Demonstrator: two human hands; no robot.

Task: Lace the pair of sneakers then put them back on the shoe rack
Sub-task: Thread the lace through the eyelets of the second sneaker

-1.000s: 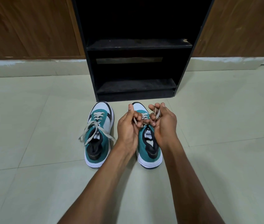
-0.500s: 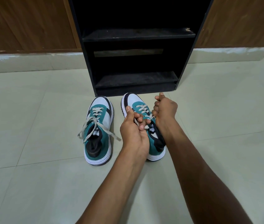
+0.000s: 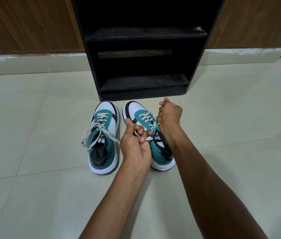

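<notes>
Laces of flat beige cord (image 3: 146, 119) are crossing the teal tongue of the right-hand teal, white and black sneaker (image 3: 151, 135), which is sitting on the pale tiled floor (image 3: 33, 195) just in front of the black wooden shoe rack (image 3: 145, 54). Its long axis is running toe-first toward the rack, angled slightly leftward. Both free ends are leaving the top eyelets sideways: the left hand (image 3: 135, 144) is clamping one end nearer the heel, the right hand (image 3: 170, 114) is fisting the other on the side nearer the rack. Pulling outward looks like the next need. The matching left-hand sneaker (image 3: 103, 138) is lying beside it, farther from both hands, laces loosely draped.
</notes>
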